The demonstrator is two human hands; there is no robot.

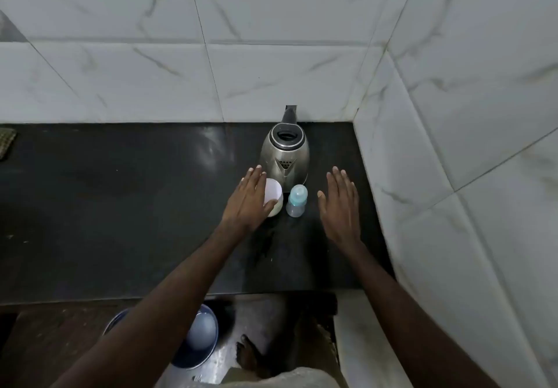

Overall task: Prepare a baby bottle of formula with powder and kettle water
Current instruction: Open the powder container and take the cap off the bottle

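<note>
A steel kettle with a black lid and handle stands at the back of the black counter, its spout facing me. In front of it a small baby bottle with a pale blue cap stands upright. Left of the bottle is a white cup-like container; what it holds is hidden. My left hand hovers flat, fingers spread, over the container's left side. On the other side of the bottle, my right hand is held flat and open, holding nothing.
White marble-tiled walls close the counter at the back and right. A dark mat corner lies at the far left. Below the counter's front edge a blue basin sits on the floor beside my foot.
</note>
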